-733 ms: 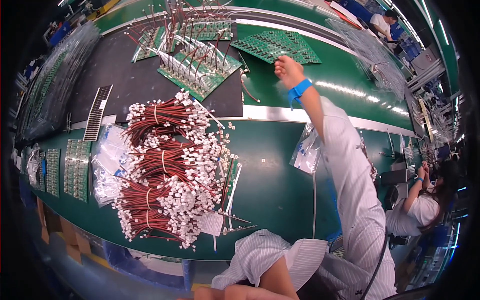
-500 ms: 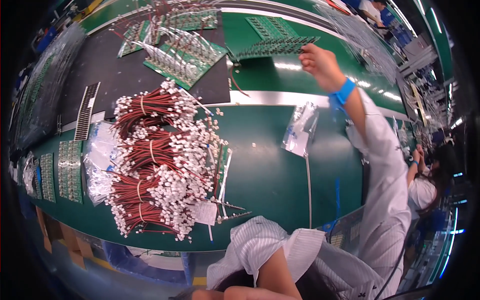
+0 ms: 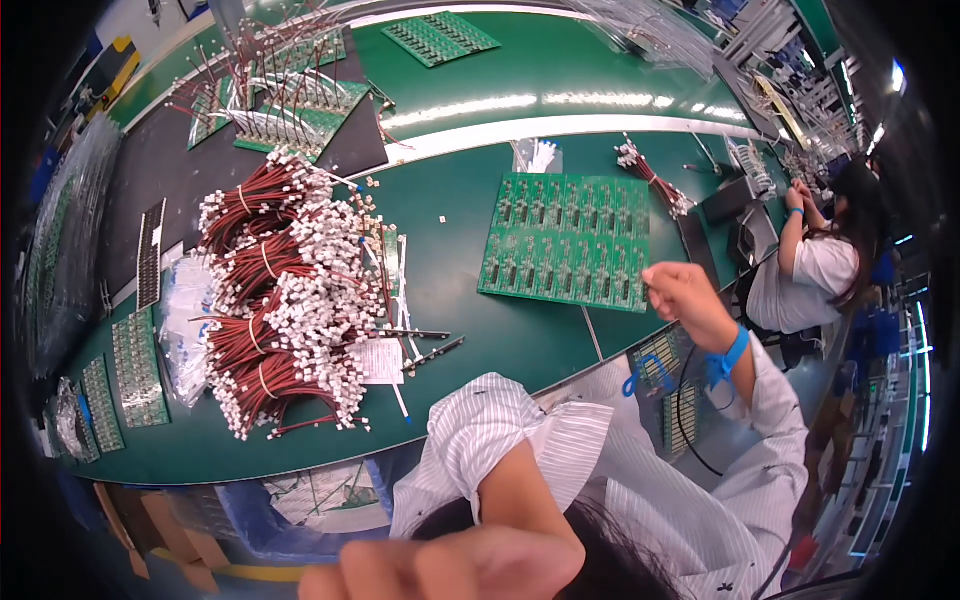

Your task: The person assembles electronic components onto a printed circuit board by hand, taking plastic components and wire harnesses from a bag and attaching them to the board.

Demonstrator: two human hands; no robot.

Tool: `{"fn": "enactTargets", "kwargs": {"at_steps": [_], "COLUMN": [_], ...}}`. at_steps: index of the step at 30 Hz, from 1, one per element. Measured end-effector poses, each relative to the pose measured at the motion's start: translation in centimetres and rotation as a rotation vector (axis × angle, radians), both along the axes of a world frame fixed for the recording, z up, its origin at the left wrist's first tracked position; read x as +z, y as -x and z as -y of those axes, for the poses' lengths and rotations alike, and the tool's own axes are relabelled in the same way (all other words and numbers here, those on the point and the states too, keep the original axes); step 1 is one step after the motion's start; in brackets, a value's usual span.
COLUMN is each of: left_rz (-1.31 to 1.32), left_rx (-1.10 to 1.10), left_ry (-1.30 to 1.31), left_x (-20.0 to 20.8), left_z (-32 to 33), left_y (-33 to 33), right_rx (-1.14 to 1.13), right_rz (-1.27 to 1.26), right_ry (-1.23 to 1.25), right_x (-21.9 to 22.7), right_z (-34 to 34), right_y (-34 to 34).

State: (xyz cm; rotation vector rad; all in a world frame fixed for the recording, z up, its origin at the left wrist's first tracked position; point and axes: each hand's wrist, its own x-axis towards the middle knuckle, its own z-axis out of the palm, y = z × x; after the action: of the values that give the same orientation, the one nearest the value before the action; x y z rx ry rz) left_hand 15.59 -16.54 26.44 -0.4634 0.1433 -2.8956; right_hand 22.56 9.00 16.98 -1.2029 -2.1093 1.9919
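"Where has the circuit board gone?"

"The right hand has brought it in from the far green surface. It was tilted nearly edge-on there; now its broad face shows, over the near tabletop."

"And the arm?"

"The right arm was stretched out; now it is bent, closer to the body."

"Anything newly covered or bared?"

"The board hides the lower part of the clear bag, and the boards left behind lie uncovered. A wire bundle has come out from behind the sleeve."

"The left hand?"

"Higher, with more showing."
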Motion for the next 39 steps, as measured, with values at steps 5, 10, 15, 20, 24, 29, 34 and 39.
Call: {"fn": "enactTargets", "kwargs": {"at_steps": [5,10,15,20,24,29,34,39], "left_rz": [-0.07,-0.063,-0.218,-0.319,-0.24,-0.265,-0.106,-0.104], "left_rx": [-0.731,-0.413,-0.343,-0.443,-0.317,-0.464,-0.371,-0.359], "left_ry": [0.103,0.1,-0.04,-0.061,0.065,0.119,0.14,0.173], "left_x": [0.6,-0.4,-0.8,-1.0,-1.0,-0.8,0.1,0.1], "left_z": [1.3,-0.3,-1.2,-2.9,-2.9,-3.4,-4.6,-4.8], "left_y": [-1.7,-4.0,-3.3,-2.7,-3.2,-2.2,-2.7,-2.3], "right_rx": [-0.101,-0.136,-0.088,-0.039,0.008,0.051,0.013,-0.013], "right_rz": [-0.032,-0.056,-0.046,-0.009,-0.009,-0.039,-0.029,-0.031], "right_ry": [0.048,0.128,0.157,0.213,0.218,0.24,0.265,0.293], "right_x": [-4.6,-7.0,-7.7,-7.8,-8.2,-8.8,-8.6,-8.5], "right_z": [-0.2,-0.8,-1.1,-2.0,-2.4,-2.8,-2.9,-2.9], "right_y": [-3.1,-4.2,-3.7,-3.7,-3.3,-3.5,-3.5,-3.4]}}
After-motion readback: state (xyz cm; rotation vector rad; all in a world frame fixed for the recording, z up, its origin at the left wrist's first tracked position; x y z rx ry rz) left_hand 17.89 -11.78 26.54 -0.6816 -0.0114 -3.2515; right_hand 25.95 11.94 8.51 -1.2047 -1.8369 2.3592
